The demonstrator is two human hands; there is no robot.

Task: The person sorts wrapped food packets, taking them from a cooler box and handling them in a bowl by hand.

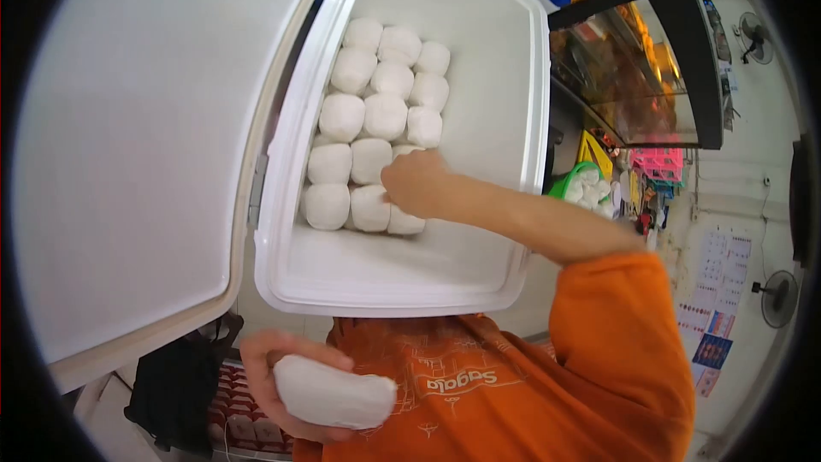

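Observation:
My left hand (267, 376), low on the left in front of my shirt, is closed around a white wrapped bundle (335, 393), thumb on one side and fingers on the other. Inside a deep white cooler box (342, 298), several rounded white wrapped bundles (386, 115) lie packed in rows of three. Reaching in from the right, my right hand (416, 183) is over the right-hand column, near the last two rows. Its fingers are curled down among the bundles, and whatever they grip is hidden.
The cooler's large lid (154, 145) stands open on the left. To the right are a glass display case (629, 68), a green basket (563, 184) of white bundles and a pink crate (658, 162). Below left, a black bag (175, 393) hangs beside red-and-white packages (244, 411).

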